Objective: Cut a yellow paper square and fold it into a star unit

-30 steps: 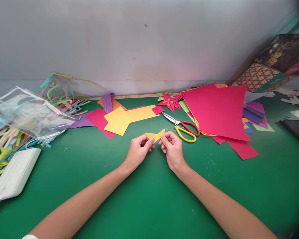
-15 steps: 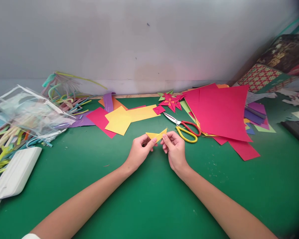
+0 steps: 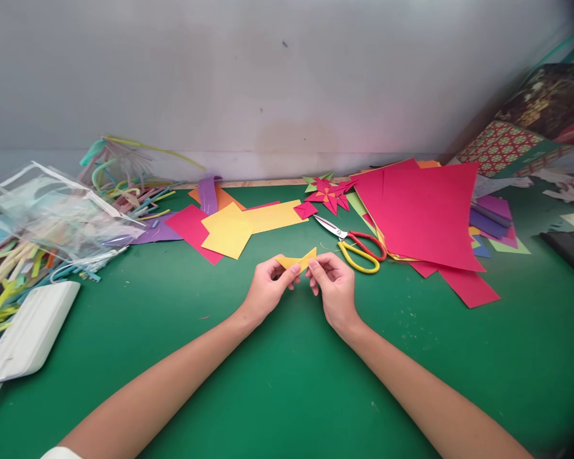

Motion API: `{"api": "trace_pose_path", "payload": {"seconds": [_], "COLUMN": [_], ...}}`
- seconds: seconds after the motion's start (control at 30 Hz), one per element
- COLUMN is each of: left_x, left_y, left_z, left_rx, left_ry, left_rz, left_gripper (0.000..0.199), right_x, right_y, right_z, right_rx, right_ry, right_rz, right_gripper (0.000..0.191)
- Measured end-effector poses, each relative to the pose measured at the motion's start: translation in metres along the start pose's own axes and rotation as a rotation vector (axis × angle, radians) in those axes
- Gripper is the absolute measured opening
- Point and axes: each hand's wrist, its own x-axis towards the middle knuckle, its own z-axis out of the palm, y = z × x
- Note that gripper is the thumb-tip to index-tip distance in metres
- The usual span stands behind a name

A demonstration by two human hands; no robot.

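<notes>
Pinching a small folded piece of yellow paper (image 3: 305,261) between them, the bare left hand (image 3: 266,288) and right hand (image 3: 337,290) meet near the middle of a green tabletop (image 3: 287,382). The left thumb presses over one end of the strip, fingertips tucked behind; the right thumb and fingers close on the other, with two points of the fold angling upward. Whether the piece touches the surface cannot be told.

The work appears to be at a shaping stage, the fold being set or straightened by fingertip. Any further crease would call for a steady left pinch, edges kept in line, and light pressure from the right thumb, as so small a piece could slip or crease askew.

Taking the yellow piece as the clock's center and the wall (image 3: 196,83) as twelve, a small red folded square (image 3: 305,210) lies at twelve and a red paper flower (image 3: 328,194) at one. Scissors (image 3: 363,255) with one red and one yellow handle rest at two, blades parted slightly, beside a large red sheet (image 3: 423,217). Yellow sheets (image 3: 227,233) overlap at ten, with pipe cleaners (image 3: 138,204) beyond.
</notes>
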Motion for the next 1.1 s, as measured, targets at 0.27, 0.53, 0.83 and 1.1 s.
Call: {"api": "trace_pose_path", "payload": {"seconds": [0.27,0.53,0.83,1.1], "left_x": [0.0005,0.0009,-0.0001,0.0], "left_y": [-0.0002,-0.0005,0.0008,-0.0006], "left_z": [-0.0012,-0.0018,-0.0014,-0.0016], "left_rx": [0.001,0.032,0.044,0.049], "left_ry": [0.02,0.026,0.01,0.018], "left_rz": [-0.001,0.011,0.026,0.027], "left_gripper": [0.029,0.027,0.027,0.029], "right_x": [0.0032,0.0058,0.0057,0.0055], "right_y": [0.0012,0.0013,0.0,-0.0007], "right_z": [0.0006,-0.0001,-0.001,-0.0007], "right_rx": [0.014,0.024,0.05,0.06], "right_ry": [-0.049,-0.073,-0.107,-0.111], "right_rz": [0.03,0.085,0.102,0.105], "right_gripper": [0.021,0.022,0.025,0.025]}}
